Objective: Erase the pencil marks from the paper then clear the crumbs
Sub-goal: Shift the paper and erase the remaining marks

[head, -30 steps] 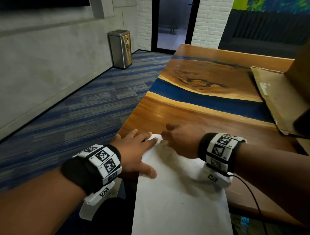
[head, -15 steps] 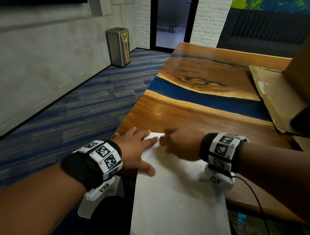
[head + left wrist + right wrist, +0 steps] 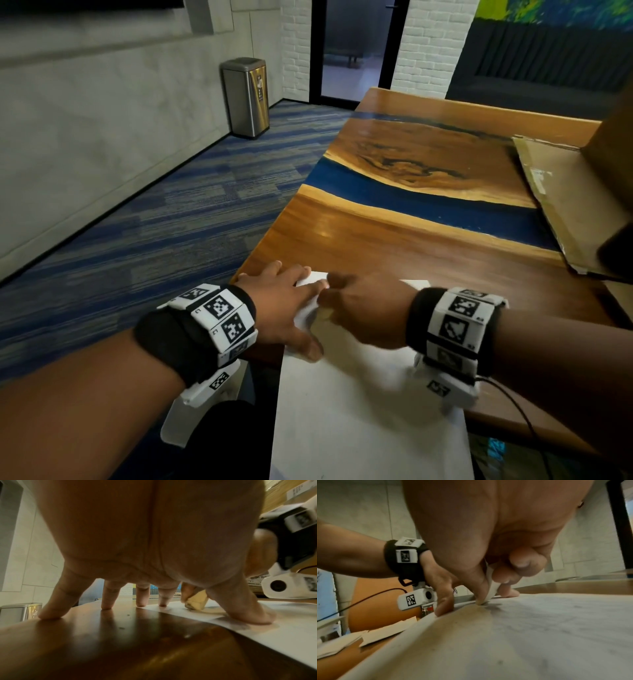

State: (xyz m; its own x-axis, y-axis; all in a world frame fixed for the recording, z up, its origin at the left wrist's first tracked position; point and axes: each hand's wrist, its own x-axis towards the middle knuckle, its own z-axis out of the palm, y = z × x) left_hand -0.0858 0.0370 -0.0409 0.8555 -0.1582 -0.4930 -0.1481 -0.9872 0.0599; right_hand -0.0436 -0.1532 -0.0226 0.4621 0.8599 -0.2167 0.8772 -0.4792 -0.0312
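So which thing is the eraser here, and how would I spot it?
Start at the wooden table, then the white paper at its near edge. At the paper's far corner, the right hand pinches the eraser: a small pale block, tip on the sheet.

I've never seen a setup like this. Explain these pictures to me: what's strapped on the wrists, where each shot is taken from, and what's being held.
There is no machine here: a person works with bare hands, with a small camera strapped to each wrist and one on the head. The head view looks down at a wooden table with a white sheet of paper on it. The left hand is spread, fingers pressing the table and the paper's corner to steady it. The other two views look along each hand from its wrist. The right hand pinches a pale eraser against the paper. Flat cardboard lies to the right.
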